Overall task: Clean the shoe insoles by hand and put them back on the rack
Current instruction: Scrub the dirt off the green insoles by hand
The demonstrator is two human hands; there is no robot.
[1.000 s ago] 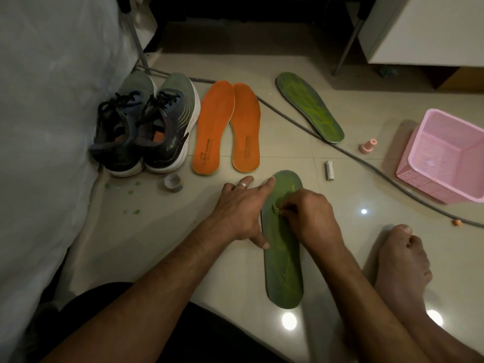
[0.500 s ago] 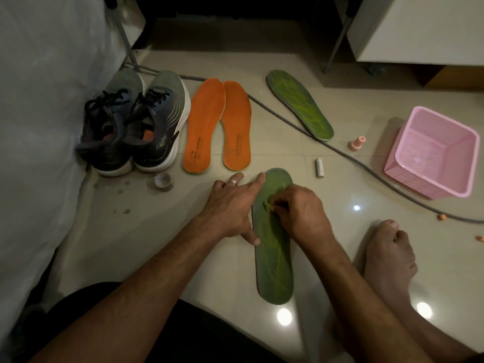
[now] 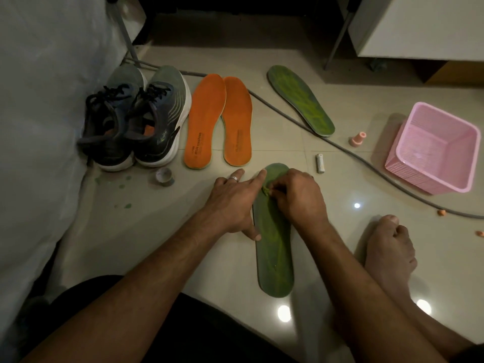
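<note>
Green foam insole [image 3: 275,258] is lying flat on the floor at lower centre, where we are pressing our left hand [image 3: 233,203], fingers straight, along its edge to steady it while our right hand [image 3: 296,197] is pinching a green clump [image 3: 265,191] off it.

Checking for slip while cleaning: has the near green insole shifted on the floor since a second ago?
No. The near green insole still has its toe level with the battery, with the same gap beside it; only the camera view shifted.

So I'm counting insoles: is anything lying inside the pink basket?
No, the pink basket looks empty; all four insoles lie on the floor outside it.
</note>
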